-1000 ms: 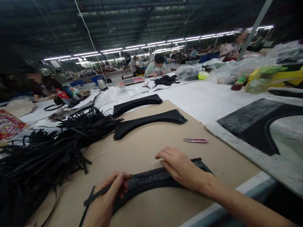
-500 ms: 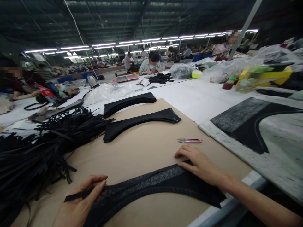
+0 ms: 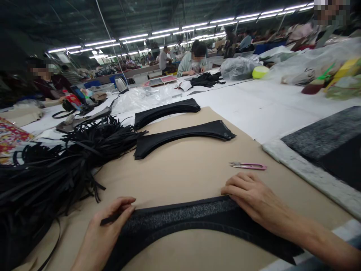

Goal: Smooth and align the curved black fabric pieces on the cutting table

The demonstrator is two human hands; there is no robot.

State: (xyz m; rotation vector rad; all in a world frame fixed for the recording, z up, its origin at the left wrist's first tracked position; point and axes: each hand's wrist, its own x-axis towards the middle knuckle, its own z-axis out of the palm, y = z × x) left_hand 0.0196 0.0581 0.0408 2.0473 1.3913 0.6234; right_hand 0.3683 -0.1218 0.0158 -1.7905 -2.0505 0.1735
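A curved black panel (image 3: 203,222) with a rough grey band lies on brown paper in front of me. A narrow black strip (image 3: 180,206) runs along its upper edge. My left hand (image 3: 108,229) is closed, thumb and fingers pinching the strip near the panel's left part, with the strip's loose end (image 3: 106,220) sticking out behind the fingers. My right hand (image 3: 254,197) has its fingers bent together at the upper edge, on the strip's right part; its fingertips are partly hidden. Pink-handled thread snips (image 3: 249,166) lie just beyond my right hand.
Two stacks of curved black panels, a nearer one (image 3: 183,135) and a farther one (image 3: 169,110), lie ahead. A heap of black strips (image 3: 64,177) spreads at left. At right is a pale slab (image 3: 304,171) bearing a black piece (image 3: 324,139). Co-workers sit farther back.
My right hand's fingers have drawn together at the panel's upper edge. The strip now lies straighter along that edge. The camera view has turned slightly left.
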